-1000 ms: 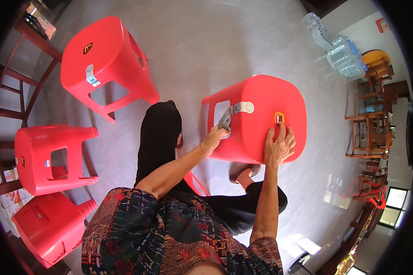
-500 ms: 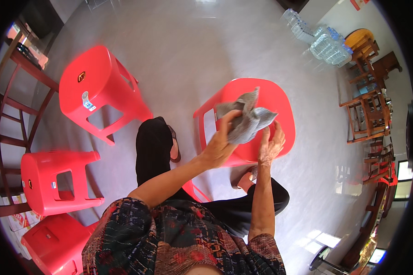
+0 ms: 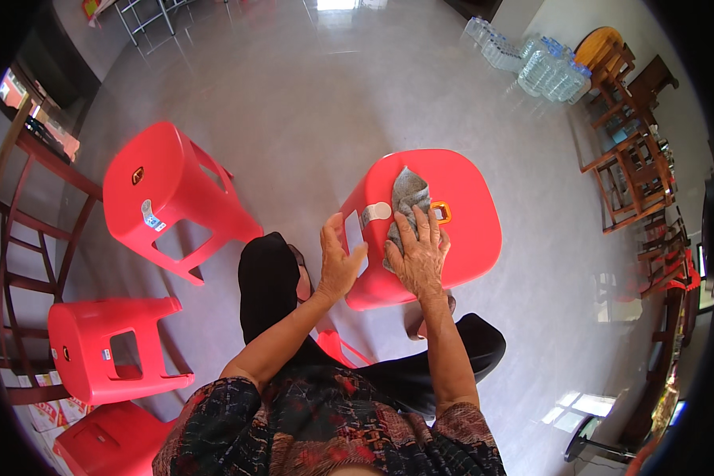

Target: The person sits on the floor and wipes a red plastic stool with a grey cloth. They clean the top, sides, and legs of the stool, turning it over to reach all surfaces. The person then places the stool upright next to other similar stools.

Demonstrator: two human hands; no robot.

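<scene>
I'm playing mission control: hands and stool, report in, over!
Right hand flat on gray cloth, atop red plastic stool. Left hand open near stool's side. Pale sticker, orange-rimmed emblem close beside cloth.

red plastic stool (image 3: 464, 178), one: glossy, upright, rounded-square seat uppermost, an opening in its left side; orange-framed square fitting (image 3: 441, 212) near mid-seat, pale round-ended sticker (image 3: 378, 212) at the left edge. grey cloth (image 3: 409, 188), one: crumpled and folded, flat on the seat between sticker and fitting, far end loosely flared, near part partly hidden.
</scene>
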